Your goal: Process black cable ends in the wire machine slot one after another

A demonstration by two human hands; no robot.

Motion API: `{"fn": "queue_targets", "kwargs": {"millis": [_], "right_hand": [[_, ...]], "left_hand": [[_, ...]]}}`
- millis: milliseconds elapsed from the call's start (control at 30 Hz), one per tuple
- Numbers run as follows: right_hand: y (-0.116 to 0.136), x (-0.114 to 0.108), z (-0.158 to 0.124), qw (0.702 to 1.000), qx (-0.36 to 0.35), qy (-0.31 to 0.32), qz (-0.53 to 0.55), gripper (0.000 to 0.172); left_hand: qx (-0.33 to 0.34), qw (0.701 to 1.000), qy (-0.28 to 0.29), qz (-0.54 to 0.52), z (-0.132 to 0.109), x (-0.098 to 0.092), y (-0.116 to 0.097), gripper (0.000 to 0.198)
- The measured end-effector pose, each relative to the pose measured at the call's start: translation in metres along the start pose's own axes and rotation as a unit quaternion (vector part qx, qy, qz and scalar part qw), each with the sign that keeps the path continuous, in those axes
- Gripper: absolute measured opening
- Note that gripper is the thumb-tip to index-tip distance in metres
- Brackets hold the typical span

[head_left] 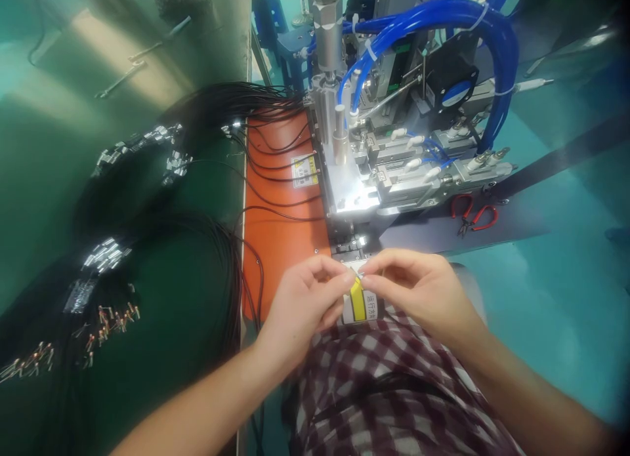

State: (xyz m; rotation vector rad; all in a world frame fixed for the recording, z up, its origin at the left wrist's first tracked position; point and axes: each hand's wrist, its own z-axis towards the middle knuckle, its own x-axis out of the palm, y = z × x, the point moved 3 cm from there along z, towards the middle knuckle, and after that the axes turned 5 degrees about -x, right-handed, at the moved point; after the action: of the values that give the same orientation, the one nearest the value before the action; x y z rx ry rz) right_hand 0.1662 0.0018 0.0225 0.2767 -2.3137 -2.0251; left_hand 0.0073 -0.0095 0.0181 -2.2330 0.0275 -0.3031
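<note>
My left hand [315, 295] and my right hand [413, 285] meet at the front of the machine, fingertips nearly touching. Each is closed in a pinch. Something small and thin lies between the fingertips, too small to name. Just below them is a white label with a yellow arrow [358, 300]. Black cables [275, 212] cross the orange plate [290, 246] left of my hands and run to the machine's edge. The metal machine [354, 187] stands directly beyond my fingers.
Bundles of black cable [211, 105] with metal connectors [105, 254] and bare copper-coloured ends [111, 325] cover the green surface at left. Red-handled pliers [473, 216] lie right of the machine. Thick blue hoses [506, 56] arch above it.
</note>
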Motion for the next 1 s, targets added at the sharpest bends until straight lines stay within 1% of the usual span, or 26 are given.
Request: {"fn": "queue_targets", "kwargs": {"millis": [200,333,633,700,800,867,933,1000], "right_hand": [[0.001,0.001,-0.001,1.000,-0.005,-0.003,-0.005,0.012],[0.003,0.002,-0.001,1.000,0.000,0.005,0.019,0.014],[-0.002,0.004,-0.004,0.997,0.042,0.026,0.065,0.016],[-0.003,0.005,-0.004,0.995,0.052,0.036,0.077,0.018],[-0.003,0.007,-0.004,0.992,0.055,0.073,0.086,0.016],[0.001,0.005,-0.003,0.995,0.022,0.084,0.052,0.013],[0.006,0.001,0.000,0.995,-0.049,0.081,-0.013,0.011],[0.010,-0.002,0.004,0.985,-0.126,0.094,-0.073,0.012]], "left_hand": [[0.017,1.000,0.007,-0.013,-0.003,0.003,-0.004,0.020],[0.027,0.999,0.017,-0.028,-0.004,0.003,-0.004,0.019],[0.036,0.997,0.039,-0.048,-0.004,0.002,-0.002,0.020],[0.037,0.997,0.042,-0.054,-0.003,0.002,-0.003,0.020],[0.038,0.996,0.048,-0.061,-0.002,0.002,-0.004,0.019],[0.036,0.996,0.050,-0.057,-0.002,0.001,-0.004,0.019],[0.026,0.997,0.051,-0.047,-0.002,0.001,-0.004,0.019],[0.008,0.998,0.053,-0.032,-0.002,0.001,-0.005,0.020]]}}
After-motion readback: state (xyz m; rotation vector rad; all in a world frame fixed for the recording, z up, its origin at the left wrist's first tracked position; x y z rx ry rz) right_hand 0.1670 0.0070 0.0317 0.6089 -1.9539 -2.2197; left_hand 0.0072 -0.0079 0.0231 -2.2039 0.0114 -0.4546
